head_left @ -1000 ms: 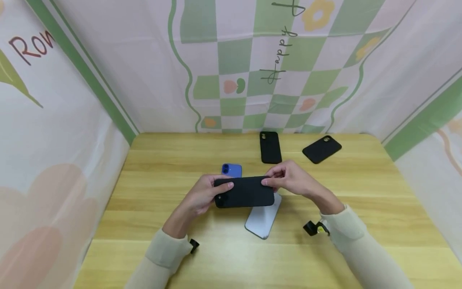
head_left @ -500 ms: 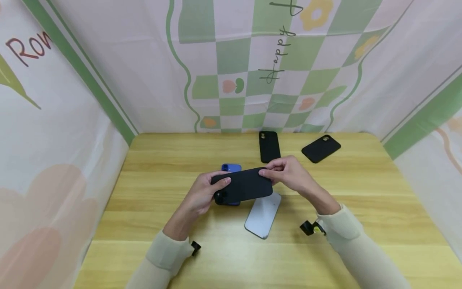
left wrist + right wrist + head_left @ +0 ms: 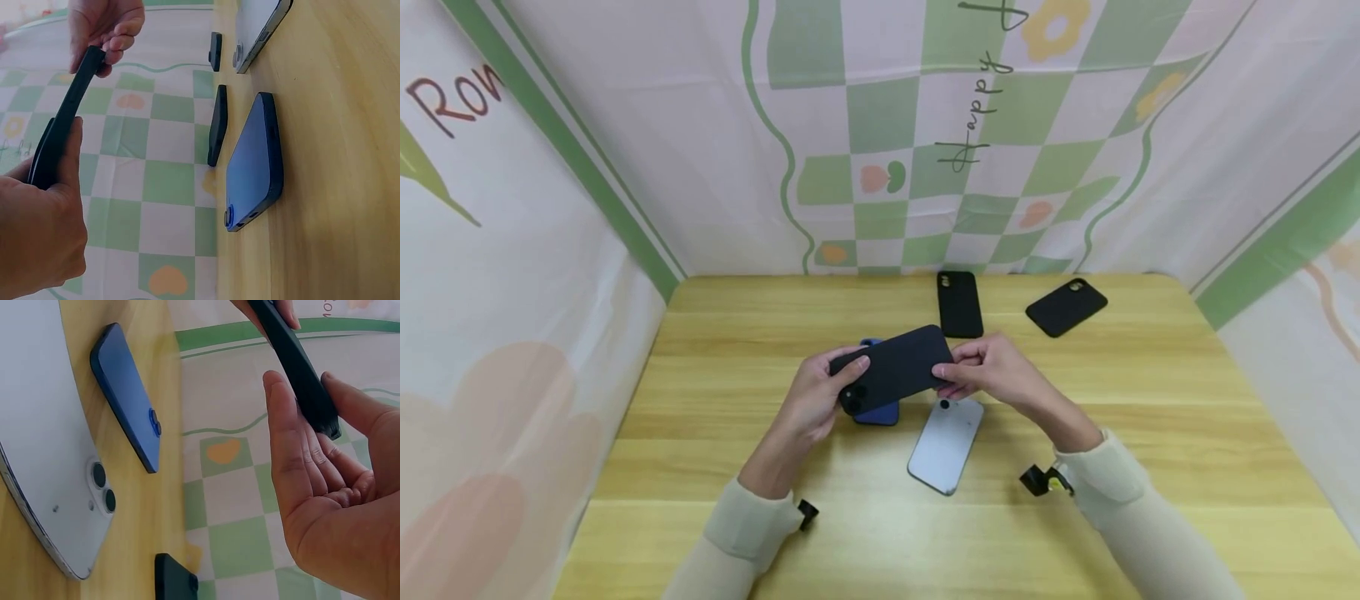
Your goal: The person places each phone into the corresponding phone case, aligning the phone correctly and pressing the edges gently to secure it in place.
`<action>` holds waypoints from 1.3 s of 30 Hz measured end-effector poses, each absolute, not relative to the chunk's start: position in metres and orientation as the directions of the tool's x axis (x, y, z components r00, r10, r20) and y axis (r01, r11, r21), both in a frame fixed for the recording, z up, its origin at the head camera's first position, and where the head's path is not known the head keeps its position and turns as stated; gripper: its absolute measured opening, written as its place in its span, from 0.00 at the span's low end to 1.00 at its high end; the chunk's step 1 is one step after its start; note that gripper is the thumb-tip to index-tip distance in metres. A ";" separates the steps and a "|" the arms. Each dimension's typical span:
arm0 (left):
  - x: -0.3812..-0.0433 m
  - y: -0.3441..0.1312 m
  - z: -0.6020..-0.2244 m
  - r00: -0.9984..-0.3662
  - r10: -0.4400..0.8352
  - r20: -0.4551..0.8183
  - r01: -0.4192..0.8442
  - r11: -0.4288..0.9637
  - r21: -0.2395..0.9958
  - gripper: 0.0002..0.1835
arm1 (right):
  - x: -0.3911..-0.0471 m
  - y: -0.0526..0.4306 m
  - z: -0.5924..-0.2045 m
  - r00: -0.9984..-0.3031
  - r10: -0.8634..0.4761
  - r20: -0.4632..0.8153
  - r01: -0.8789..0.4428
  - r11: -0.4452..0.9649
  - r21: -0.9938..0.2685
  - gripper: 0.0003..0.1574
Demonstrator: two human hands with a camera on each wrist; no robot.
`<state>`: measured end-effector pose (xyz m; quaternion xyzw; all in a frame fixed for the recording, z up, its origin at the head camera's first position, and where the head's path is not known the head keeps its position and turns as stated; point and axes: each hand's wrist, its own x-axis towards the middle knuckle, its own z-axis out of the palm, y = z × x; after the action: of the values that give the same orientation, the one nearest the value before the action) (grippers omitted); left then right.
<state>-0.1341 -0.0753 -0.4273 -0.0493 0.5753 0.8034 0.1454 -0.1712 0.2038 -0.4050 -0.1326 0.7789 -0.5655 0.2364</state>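
Note:
Both hands hold a black phone [image 3: 895, 367] in what looks like a matte black case, its back facing up in the head view. My left hand [image 3: 814, 398] grips the camera end, thumb across the back. At the other end, my right hand [image 3: 1000, 371] pinches the corner between thumb and fingers. Seen from the left wrist, the phone [image 3: 70, 109] is edge-on and raised off the table. Beneath it lies a blue phone [image 3: 880, 414], partly covered in the head view. Beside that, a white phone [image 3: 946, 450] lies back up.
Two black phone cases lie at the back of the wooden table [image 3: 700, 467]: an upright-lying case [image 3: 961, 308] behind the hands and a slanted case [image 3: 1067, 308] to the right. A patterned cloth [image 3: 887, 125] hangs behind the table.
The held phone has tilted, its right end rising and its camera end shifting slightly left. The right hand has slid down to its lower right corner. More of the white phone shows.

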 end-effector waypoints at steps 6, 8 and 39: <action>-0.134 -0.076 -0.428 -0.953 0.173 -0.249 -0.292 -0.298 0.909 0.20 | -0.170 0.202 -0.408 -0.845 -0.482 -0.229 0.085 0.302 -0.950 0.17; -0.134 -0.076 -0.428 -0.954 0.175 -0.246 -0.289 -0.299 0.910 0.20 | -0.170 0.202 -0.408 -0.846 -0.483 -0.228 0.089 0.294 -0.952 0.16; -0.133 -0.075 -0.427 -0.936 0.216 -0.279 -0.345 -0.398 0.850 0.22 | -0.163 0.203 -0.410 -0.870 -0.465 -0.163 0.085 0.183 -0.979 0.15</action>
<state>-0.1328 -0.0748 -0.4273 -0.0620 0.5220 0.8339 0.1682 -0.1633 0.2034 -0.4104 -0.1288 0.7372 -0.6259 0.2198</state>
